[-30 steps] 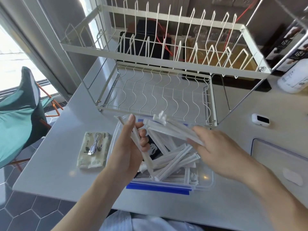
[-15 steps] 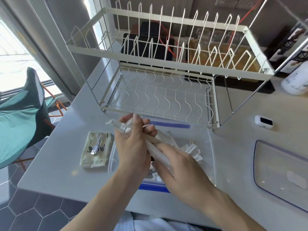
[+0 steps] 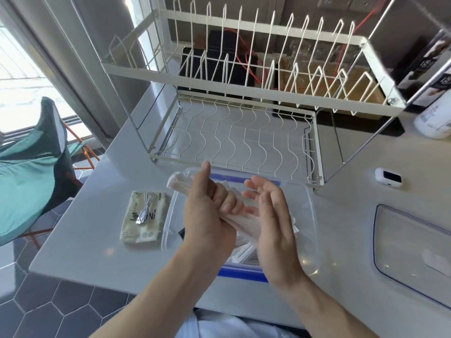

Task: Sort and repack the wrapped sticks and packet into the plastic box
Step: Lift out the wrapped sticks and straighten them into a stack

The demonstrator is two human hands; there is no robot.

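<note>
My left hand (image 3: 207,215) is closed around a bundle of white wrapped sticks (image 3: 180,184), whose ends stick out past my thumb at the upper left. My right hand (image 3: 273,225) is flat and open against the bundle's lower right end, fingers spread. Both hands hover over the clear plastic box (image 3: 305,211) with blue clips. A few more wrapped sticks (image 3: 241,254) lie in the box under my hands. The beige packet (image 3: 144,215) lies on the counter left of the box, with a white USB cable (image 3: 146,208) on top of it.
A white wire dish rack (image 3: 244,132) stands right behind the box. The box's clear lid (image 3: 412,250) lies at the right. A small white device (image 3: 388,176) and a white bottle (image 3: 434,120) sit at the far right. The counter's edge and a teal chair (image 3: 31,167) are at the left.
The loose sticks have been gathered into one bundle in my left hand. My right hand let go of them and now presses flat against the bundle's end. The camera moved slightly closer.
</note>
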